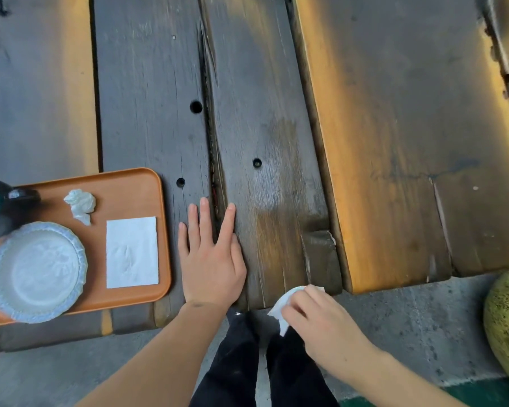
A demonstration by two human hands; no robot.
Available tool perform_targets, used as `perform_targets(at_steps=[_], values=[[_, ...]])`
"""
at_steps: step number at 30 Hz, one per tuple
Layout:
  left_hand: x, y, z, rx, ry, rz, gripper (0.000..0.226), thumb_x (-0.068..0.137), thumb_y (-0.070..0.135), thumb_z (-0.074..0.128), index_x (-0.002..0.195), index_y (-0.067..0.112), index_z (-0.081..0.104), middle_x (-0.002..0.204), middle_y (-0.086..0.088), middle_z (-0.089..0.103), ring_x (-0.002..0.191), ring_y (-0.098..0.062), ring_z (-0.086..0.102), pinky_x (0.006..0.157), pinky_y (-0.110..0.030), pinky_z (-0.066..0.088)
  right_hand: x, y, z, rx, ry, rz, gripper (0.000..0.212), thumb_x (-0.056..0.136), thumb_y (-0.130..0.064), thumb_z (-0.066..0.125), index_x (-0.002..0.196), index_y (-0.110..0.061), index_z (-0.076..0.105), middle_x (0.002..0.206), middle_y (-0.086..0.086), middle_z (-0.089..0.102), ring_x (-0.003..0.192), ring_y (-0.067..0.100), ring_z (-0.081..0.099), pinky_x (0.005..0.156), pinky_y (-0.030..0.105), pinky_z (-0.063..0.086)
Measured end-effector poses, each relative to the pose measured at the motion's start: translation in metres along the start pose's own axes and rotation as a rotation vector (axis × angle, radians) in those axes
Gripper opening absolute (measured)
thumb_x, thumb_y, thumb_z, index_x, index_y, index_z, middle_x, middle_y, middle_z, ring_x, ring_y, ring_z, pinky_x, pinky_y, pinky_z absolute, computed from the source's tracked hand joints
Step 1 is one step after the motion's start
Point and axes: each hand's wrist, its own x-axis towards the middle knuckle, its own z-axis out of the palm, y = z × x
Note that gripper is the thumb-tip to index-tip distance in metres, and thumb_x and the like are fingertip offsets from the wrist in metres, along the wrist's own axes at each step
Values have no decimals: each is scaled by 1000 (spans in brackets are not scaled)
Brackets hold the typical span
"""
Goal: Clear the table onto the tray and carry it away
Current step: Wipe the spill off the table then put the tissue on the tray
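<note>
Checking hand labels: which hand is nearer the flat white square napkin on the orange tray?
Left. The left hand lies flat just right of the napkin; the right hand is farther right.

The tray (135, 183) is orange. The plate (37, 271) is white with a pale blue-grey frilled rim. Both napkins, the flat one (132, 252) and the crumpled one (80, 204), are white. The table (394, 142) is dark grey-brown wood with yellow-orange streaks.

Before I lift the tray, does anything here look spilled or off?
A damp patch darkens the plank beside the left hand, as if wiped. The right hand holds a tissue off the table's edge. Nothing else stands out.
</note>
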Motion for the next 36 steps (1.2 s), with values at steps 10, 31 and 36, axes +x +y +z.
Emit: perform_targets(at_steps=[10,31,36], values=[[-3,-2,2,-12,1,2,60,102,34,30,162,36,26,171,-12,19,160,-29,11,128,-52,13,29,51,-66,417,696,692,16,100,-8,45,102,-22,54,100,-3,61,89,9,62,74,23,48],[-1,1,2,-21,48,-3,61,97,30,39,158,33,36,168,-15,27,157,-35,21,126,-55,17,30,57,-51,-99,287,570,21,99,-16,56,108,-8,73,81,1,51,76,23,46,67,39,44],[-1,2,1,-27,35,-6,61,97,31,38,158,32,38,169,-16,27,158,-35,20,126,-55,16,34,44,-49,-69,333,723,20,99,-15,56,94,-8,73,80,5,61,73,25,55,67,42,49]])
